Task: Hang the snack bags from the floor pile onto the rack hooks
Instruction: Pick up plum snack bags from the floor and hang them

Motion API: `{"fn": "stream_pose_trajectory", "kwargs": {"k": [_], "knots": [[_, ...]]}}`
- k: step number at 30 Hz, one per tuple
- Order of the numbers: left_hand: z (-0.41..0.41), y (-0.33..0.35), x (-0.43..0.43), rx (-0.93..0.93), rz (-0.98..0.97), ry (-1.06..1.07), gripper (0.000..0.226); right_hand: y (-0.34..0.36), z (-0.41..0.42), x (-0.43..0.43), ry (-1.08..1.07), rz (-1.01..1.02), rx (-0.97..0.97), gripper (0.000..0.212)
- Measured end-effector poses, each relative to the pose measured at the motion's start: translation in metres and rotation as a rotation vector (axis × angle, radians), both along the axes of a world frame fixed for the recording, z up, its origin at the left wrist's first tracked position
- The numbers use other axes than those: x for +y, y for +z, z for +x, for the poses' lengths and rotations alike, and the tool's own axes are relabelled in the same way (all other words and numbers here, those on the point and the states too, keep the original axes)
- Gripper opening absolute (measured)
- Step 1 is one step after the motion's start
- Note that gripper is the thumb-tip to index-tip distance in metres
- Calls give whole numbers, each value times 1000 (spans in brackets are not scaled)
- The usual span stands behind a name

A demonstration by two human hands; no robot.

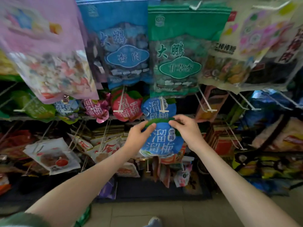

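Note:
A round blue snack bag point(161, 141) with a green top edge hangs in the air between both hands, just under a white rack hook point(164, 110). My left hand point(139, 135) pinches its upper left edge. My right hand point(186, 128) pinches the upper right edge. On that hook a matching blue round bag point(155, 107) hangs directly above the held one. The held bag's top sits slightly below the hook's tip.
Pink round bags point(127, 105) hang on the hook to the left. Large blue point(124, 51) and green point(178, 58) bags hang overhead. An empty hook point(211, 110) juts out to the right. Lower hooks carry white and red bags point(54, 158). Tiled floor point(139, 215) lies below.

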State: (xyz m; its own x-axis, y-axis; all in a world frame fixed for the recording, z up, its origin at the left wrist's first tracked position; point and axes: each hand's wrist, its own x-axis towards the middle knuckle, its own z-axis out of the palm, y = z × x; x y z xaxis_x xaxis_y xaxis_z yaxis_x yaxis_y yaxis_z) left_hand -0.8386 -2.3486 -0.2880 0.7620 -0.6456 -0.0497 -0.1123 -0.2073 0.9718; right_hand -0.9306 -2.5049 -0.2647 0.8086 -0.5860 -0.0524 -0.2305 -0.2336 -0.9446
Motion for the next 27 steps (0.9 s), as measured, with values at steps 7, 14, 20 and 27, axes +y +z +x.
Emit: {"fn": "stream_pose_trajectory", "kwargs": {"k": [7,14,20,27], "knots": [[26,5,4,-7,-25,85,21,-1,32,1,48,63,-122,11],[15,9,-6,-6,-33,165,28,-4,39,-6,51,44,-224,18],[24,0,-13,31,-42,260,53,1,47,-10,99,-9,-230,20],[28,-10,-40,-635,342,509,42,-29,68,-20,-136,-459,-252,22]]}}
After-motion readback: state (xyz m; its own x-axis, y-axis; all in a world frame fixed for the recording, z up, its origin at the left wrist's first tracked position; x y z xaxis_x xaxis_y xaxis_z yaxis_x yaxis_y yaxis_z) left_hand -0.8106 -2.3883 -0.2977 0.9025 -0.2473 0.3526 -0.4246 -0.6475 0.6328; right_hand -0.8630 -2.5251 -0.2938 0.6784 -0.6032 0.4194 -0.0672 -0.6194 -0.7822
